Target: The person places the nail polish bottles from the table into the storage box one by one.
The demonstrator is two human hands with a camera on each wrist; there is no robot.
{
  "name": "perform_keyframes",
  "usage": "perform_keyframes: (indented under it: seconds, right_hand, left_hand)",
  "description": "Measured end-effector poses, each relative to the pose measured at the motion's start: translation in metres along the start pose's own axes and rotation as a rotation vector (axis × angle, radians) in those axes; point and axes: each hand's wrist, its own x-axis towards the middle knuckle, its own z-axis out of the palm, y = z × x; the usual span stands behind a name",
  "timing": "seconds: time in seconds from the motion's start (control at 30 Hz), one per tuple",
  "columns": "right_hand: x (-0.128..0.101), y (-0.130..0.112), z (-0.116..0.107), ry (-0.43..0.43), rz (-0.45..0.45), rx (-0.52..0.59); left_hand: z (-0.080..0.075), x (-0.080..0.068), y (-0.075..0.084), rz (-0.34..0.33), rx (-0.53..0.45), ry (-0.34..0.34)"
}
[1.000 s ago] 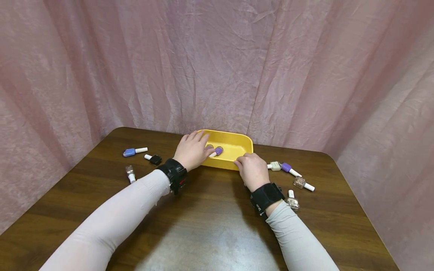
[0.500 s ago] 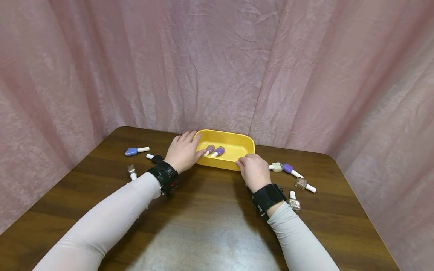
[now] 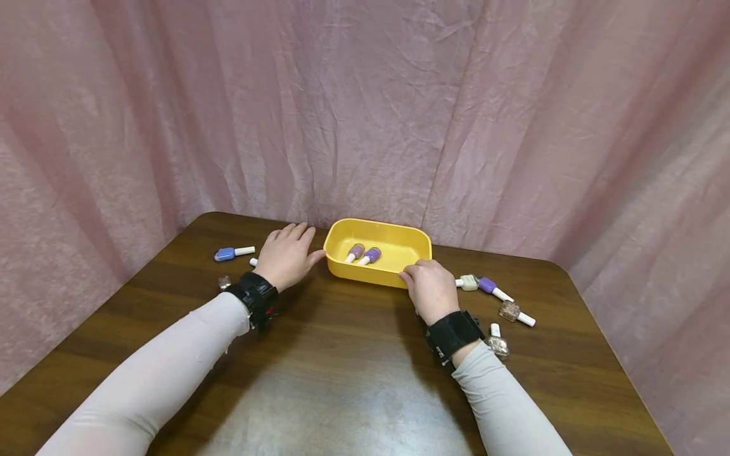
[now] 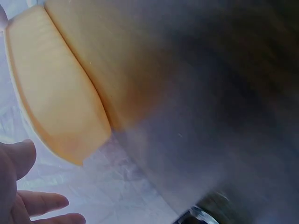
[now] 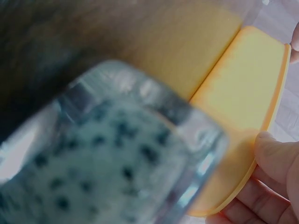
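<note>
A yellow plastic tray (image 3: 365, 273) stands near the back of the table, holding two nail polish bottles, one mauve (image 3: 356, 251) and one purple (image 3: 372, 254). My right hand (image 3: 432, 291) pinches the tray's front right rim; in the right wrist view its thumb (image 5: 275, 154) lies against the outer wall, other fingers behind the rim. Left of the tray, my left hand (image 3: 285, 261) is spread with nothing in it, thumb tip close to the tray's left end. Its wrist and palm cover most of a white-capped bottle (image 3: 253, 261) and part of a glittery bottle (image 3: 225, 282).
A blue bottle (image 3: 234, 253) lies at the far left. Right of the tray lie a pale bottle (image 3: 469, 282), a purple bottle (image 3: 493, 288) and two glitter bottles, one brownish (image 3: 516, 313), one silvery (image 3: 499, 342). A pink curtain (image 3: 365, 114) hangs behind the wooden table (image 3: 342, 367).
My left hand has moved left, off the tray, uncovering its left end and the mauve bottle, and now covers more of the bottles on the left. My right hand stays at the rim.
</note>
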Motion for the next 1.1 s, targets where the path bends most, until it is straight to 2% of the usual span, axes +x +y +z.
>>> perform_keyframes:
  seconds: [0.27,0.57,0.83,1.1]
  right_hand:
    - [0.000,-0.001,0.000,0.001,-0.001,0.002]
    - [0.000,0.000,-0.001,0.002,-0.003,0.002]
    - [0.000,0.001,0.000,-0.002,0.004,0.002]
    - [0.000,0.000,0.000,0.000,0.003,0.002]
  left_hand:
    - [0.004,-0.012,-0.023,-0.009,0.029,0.010]
    - [0.007,-0.026,-0.043,-0.023,0.043,-0.017]
    - [-0.001,-0.035,-0.052,-0.045,0.022,-0.112]
    - [-0.007,-0.038,-0.062,-0.049,0.011,-0.193]
